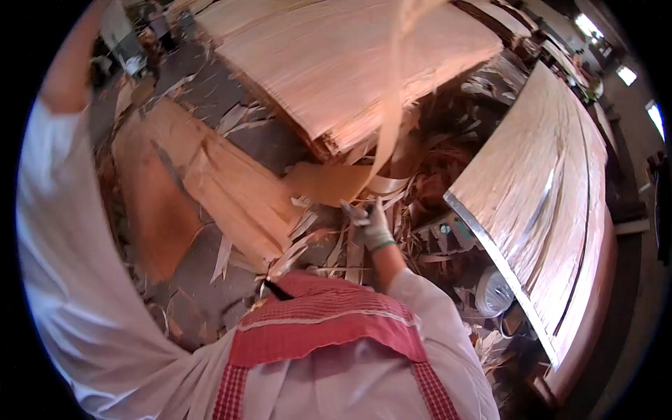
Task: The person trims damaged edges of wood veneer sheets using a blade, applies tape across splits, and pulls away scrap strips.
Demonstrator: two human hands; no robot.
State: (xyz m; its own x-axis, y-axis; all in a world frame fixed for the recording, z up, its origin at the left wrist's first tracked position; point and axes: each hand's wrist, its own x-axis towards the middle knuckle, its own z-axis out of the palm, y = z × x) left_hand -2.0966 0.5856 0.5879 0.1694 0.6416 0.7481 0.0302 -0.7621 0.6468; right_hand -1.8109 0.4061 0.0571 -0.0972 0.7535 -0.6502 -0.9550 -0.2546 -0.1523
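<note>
My right hand [372, 225], in a pale glove with a green cuff, is low in the middle of the view. Its fingers look spread, with nothing plainly gripped between them. Just beyond the fingertips, a long thin wood veneer strip [390, 119] curves up past the top edge, slightly blurred. A darker veneer piece [327, 182] lies beside the strip's lower end; whether the glove touches either is unclear. My left arm is raised at the far left, and its hand is cut off by the view's edge.
A broad stack of veneer sheets [350, 63] stands ahead. To the right, a pile of sheets [542, 189] has a pale front edge. Loose veneer sheets [217, 178] lie at left. Scraps litter the floor, and a clear plastic bundle [493, 292] is at lower right. A person [159, 26] stands far back.
</note>
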